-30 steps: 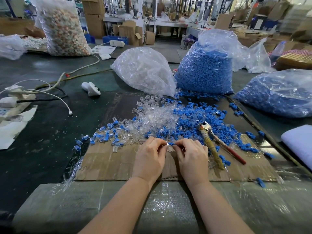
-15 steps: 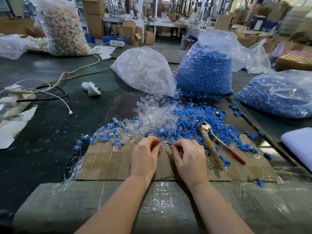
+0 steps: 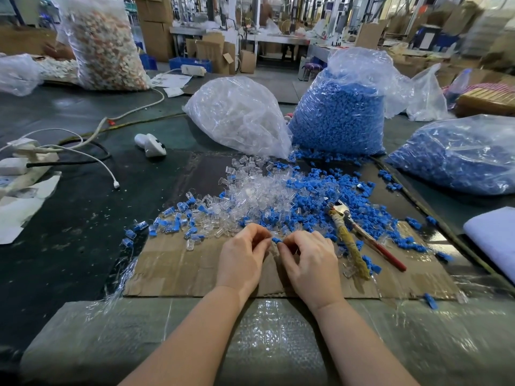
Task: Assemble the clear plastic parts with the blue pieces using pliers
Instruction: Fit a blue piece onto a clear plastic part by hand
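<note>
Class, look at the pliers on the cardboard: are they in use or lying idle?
Idle. The pliers lie flat on the cardboard beside the right hand; neither hand touches them.

Two hands (image 3: 242, 257), one pliers (image 3: 351, 235), two bags of blue pieces (image 3: 338, 118), one bag of clear parts (image 3: 239, 118)

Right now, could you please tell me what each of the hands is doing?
Left hand: fingers curled; what it holds cannot be told.
Right hand: pinching a blue piece.
</note>
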The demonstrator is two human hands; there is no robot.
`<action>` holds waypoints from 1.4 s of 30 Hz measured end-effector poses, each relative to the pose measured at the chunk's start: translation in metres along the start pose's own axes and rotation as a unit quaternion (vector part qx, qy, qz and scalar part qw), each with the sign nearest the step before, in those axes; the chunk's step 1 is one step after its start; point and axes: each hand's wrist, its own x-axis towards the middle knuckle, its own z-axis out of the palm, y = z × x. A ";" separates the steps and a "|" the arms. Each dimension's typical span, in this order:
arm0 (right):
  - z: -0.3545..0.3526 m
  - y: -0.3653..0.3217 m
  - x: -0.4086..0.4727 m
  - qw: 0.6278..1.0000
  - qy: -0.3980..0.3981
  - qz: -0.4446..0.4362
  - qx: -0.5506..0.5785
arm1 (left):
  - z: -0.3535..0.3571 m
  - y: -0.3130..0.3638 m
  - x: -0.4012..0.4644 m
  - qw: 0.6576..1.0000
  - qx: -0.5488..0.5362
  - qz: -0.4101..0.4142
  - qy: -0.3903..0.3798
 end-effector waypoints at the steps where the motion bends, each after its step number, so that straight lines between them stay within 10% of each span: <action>1: 0.000 0.000 0.000 1.000 0.000 0.002 -0.002 | 0.000 -0.001 0.000 1.000 -0.003 0.001 -0.004; 42: -0.014 0.002 0.005 0.998 0.046 -0.021 -0.029 | 0.000 0.000 0.001 0.998 -0.055 -0.008 -0.025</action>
